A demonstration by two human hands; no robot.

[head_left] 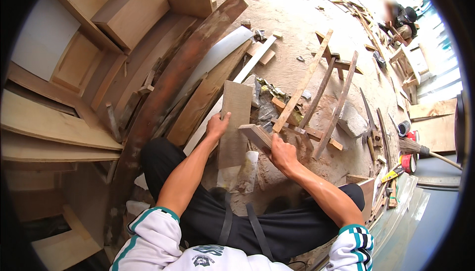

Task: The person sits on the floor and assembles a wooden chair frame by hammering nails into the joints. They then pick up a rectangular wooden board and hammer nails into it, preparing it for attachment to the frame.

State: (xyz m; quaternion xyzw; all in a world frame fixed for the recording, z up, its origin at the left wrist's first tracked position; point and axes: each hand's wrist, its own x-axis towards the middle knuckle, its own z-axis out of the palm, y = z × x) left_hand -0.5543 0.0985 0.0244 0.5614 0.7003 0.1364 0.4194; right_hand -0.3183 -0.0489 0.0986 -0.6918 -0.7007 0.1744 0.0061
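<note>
My left hand [216,125] is closed on the left edge of a flat brown wooden board [235,107], its thumb lying over the face. The board stands nearly upright in front of my knees. To its right, my right hand [283,153] grips the near end of a shorter wooden piece [257,136], which slants up to the left. That piece's far tip comes close to the board's right edge; whether they touch I cannot tell. Just beyond my right hand rests a rough frame of wooden strips [316,98] on the sandy ground.
Long planks [183,88] and a plywood cabinet [133,13] line the left side. A stone block [352,121], a handsaw [368,110], a broom [413,146] and a red can [407,163] lie to the right. Another person [400,21] sits at the far right among wood scraps.
</note>
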